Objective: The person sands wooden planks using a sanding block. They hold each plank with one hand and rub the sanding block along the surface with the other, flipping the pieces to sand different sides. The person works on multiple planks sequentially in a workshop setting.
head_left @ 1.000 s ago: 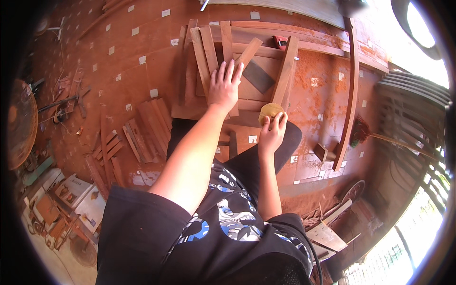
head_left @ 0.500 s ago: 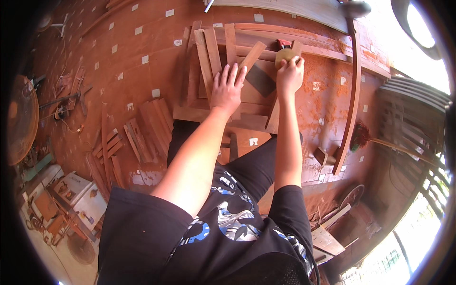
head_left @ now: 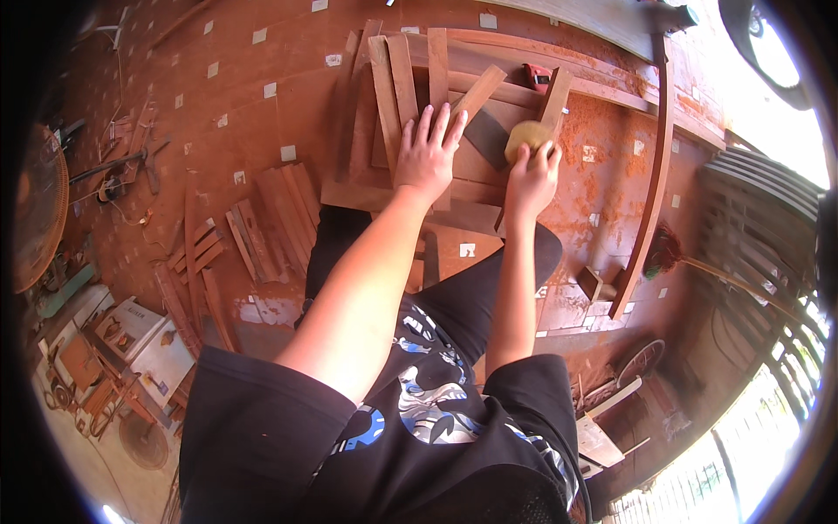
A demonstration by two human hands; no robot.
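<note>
My left hand lies flat and open, fingers spread, pressing down on the stack of wooden slats in front of me. The slats are reddish-brown boards laid side by side and partly crossed over one another, resting on the tiled floor just beyond my knees. My right hand is curled around a yellowish sanding pad, gripping it from behind with the fingers wrapped over its near edge. The pad sits against a narrow slat that angles up and away to the right of the stack, touching its lower end. My two hands are near each other, with a darker gap in the woodwork between them.

A small red object rests on the boards just beyond the pad; it is too small for me to tell what it is. To the right, a long curved strip of wood leans across the floor, and orange-red sawdust is scattered on the tiles beside it. To my left, more short boards lie in loose rows on the floor, well apart from the stack I am working on. Farther left, tools and cables lie on the tiles. I am wearing dark trousers and a black printed shirt.
</note>
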